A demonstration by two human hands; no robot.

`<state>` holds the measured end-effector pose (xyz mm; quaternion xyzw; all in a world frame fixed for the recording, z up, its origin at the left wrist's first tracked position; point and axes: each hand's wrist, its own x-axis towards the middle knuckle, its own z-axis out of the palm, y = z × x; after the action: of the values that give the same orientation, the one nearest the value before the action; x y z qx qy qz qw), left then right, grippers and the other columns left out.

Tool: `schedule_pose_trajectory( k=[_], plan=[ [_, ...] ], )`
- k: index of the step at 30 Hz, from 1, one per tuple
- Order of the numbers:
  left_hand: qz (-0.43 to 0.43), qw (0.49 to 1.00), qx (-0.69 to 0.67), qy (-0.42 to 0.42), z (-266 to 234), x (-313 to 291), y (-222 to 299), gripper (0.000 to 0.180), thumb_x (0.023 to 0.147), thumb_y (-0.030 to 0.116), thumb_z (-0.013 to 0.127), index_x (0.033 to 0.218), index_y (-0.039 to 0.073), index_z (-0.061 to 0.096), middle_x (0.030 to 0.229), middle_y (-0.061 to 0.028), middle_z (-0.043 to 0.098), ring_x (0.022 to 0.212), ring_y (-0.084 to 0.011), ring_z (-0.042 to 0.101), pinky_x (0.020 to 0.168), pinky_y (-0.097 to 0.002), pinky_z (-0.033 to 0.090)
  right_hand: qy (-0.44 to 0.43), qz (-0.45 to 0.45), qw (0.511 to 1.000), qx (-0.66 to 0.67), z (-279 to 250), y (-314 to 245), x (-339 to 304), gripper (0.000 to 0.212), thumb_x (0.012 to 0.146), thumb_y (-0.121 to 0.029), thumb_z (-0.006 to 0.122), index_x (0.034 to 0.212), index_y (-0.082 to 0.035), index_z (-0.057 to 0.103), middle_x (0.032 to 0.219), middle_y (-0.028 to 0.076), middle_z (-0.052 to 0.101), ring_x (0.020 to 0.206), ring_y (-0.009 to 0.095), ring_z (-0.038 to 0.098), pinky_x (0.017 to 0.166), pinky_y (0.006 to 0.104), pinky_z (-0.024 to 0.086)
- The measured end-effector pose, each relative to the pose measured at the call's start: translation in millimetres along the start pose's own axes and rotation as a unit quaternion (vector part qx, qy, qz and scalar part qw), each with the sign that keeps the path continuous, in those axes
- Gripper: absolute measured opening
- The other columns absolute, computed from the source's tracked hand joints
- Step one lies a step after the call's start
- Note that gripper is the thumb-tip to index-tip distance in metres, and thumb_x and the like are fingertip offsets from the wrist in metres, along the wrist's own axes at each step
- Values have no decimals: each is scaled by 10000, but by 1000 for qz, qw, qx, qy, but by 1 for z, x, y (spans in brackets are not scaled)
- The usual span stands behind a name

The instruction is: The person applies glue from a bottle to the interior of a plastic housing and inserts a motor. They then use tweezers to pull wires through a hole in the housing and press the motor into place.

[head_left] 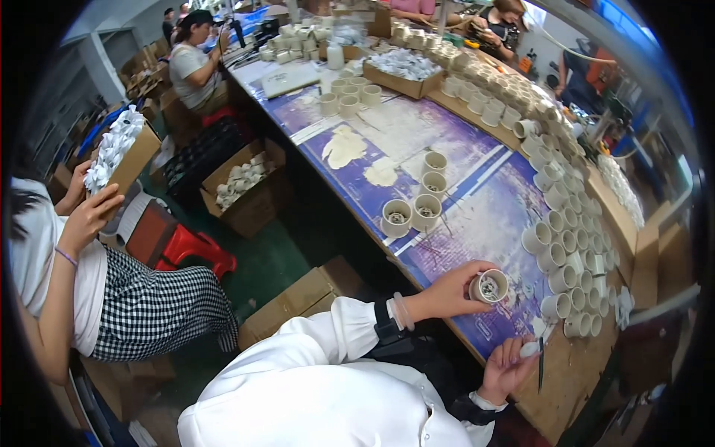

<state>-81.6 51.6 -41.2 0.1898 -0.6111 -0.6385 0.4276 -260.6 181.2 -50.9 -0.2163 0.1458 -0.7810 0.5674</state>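
My left hand (450, 290) grips a round cream cup (475, 289) by its side, above the near edge of the purple-covered table. The cup's mouth faces up, and small whitish bits with dark spots show inside. Lower right, my right hand (505, 370) pinches a small white rounded piece (529, 349) whose kind I cannot make out. Beside those fingertips is a thin dark stick (541, 366); whether I hold it is unclear. Farther along the table several similar cups (396, 218) stand upright, some with dark-spotted contents. At right, many more cups (552, 257) are packed in rows.
A carton of white pieces (406, 78) sits farther up the table (477, 216), near more cups (348, 104) and a white bottle (335, 54). At left, a person holds a cardboard tray (138, 160) of white flower-like pieces. A floor carton (249, 208) contains white pieces. Other people sit beyond.
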Motion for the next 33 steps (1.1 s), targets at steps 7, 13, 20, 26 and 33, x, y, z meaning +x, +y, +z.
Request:
schedule_pose_trajectory(
  k=[7, 13, 20, 26, 33],
  plan=[
    [25, 998, 54, 1, 7, -7, -1, 672, 732, -8, 754, 1314, 46, 422, 1212, -43, 529, 1132, -129, 516, 963, -289, 439, -14, -1, 1000, 1, 0, -1, -12, 332, 976, -353, 493, 1073, -36, 498, 640, -19, 326, 535, 67, 296, 460, 196, 274],
    [47, 994, 96, -17, 6, -11, -2, 668, 732, 15, 761, 1308, 38, 424, 1212, -50, 524, 1135, -125, 507, 968, -283, 426, -37, -6, 999, -3, -9, 2, -16, 338, 977, -354, 491, 1086, -34, 494, 643, -20, 330, 536, 67, 298, 461, 195, 279],
    [39, 998, 57, -15, 8, -15, -18, 660, 743, 3, 749, 1313, 37, 418, 1236, -51, 510, 1151, -125, 497, 976, -283, 422, -57, -21, 998, 14, -22, 6, -17, 335, 985, -348, 477, 1119, -40, 489, 646, -18, 333, 540, 69, 309, 463, 195, 284],
    [36, 998, 27, -33, 11, -13, -21, 686, 749, 63, 760, 1334, 27, 402, 1208, -69, 530, 1129, -134, 504, 960, -281, 422, -56, 47, 990, 123, -40, 4, -17, 292, 926, -275, 576, 881, 5, 509, 735, 87, 467, 591, 203, 424, 574, 283, 371],
    [26, 999, 20, -25, 11, -14, -13, 670, 765, -34, 724, 1340, 40, 386, 1239, -53, 509, 1155, -127, 498, 982, -285, 429, -39, 18, 998, 54, -39, 7, -19, 340, 940, -363, 535, 1060, -47, 499, 707, 43, 416, 585, 122, 386, 544, 248, 339]
  ],
)
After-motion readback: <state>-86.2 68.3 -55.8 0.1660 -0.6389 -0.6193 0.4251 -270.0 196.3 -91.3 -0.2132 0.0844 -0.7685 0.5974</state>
